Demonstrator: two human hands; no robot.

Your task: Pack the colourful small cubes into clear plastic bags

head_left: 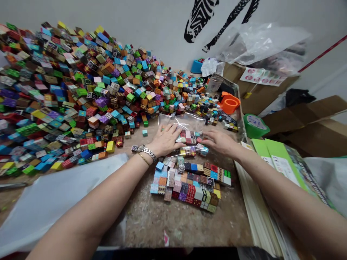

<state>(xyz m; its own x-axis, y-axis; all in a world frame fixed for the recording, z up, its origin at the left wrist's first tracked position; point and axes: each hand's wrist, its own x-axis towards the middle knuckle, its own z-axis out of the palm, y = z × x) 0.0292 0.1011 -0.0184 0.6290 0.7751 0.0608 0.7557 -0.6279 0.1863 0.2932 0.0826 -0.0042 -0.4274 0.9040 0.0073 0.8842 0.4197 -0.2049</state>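
A clear plastic bag [182, 121] lies flat on the table with several small patterned cubes [188, 137] inside. My left hand [168, 140] rests on the bag's left side, fingers stretched out over it. At the bag's right edge is my right hand [218, 142], its fingers extended and touching or very near the plastic. Both hands appear to hold nothing. Nearer to me sits a block of colourful cubes [189, 186] packed in uneven rows, some stacked on others. A metal watch and a thin bracelet are on my left wrist.
A big heap of loose cubes [103, 86] covers the left and back. White plastic sheets [59, 195] lie at the left front. To the right are an orange tape dispenser [230, 103], green tape roll [256, 125], green printed cards [276, 159] and cardboard boxes [306, 119].
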